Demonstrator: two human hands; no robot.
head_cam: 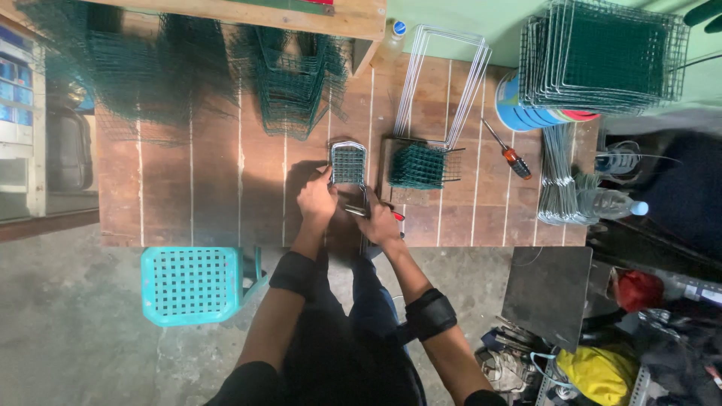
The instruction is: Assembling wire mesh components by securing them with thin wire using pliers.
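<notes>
Small green mesh panel in a wire frame (pixel 348 164) near the front edge of a wooden workbench (pixel 218 195). Left hand (pixel 317 198) closed on its lower left corner; right hand (pixel 378 219) closed around red-handled pliers (pixel 370 213) just below. Right of panel: small mesh stack (pixel 420 167), bent wire frames (pixel 444 83), screwdriver (pixel 508 153). Behind: green mesh piles (pixel 293 79). Nothing blocking either hand.
</notes>
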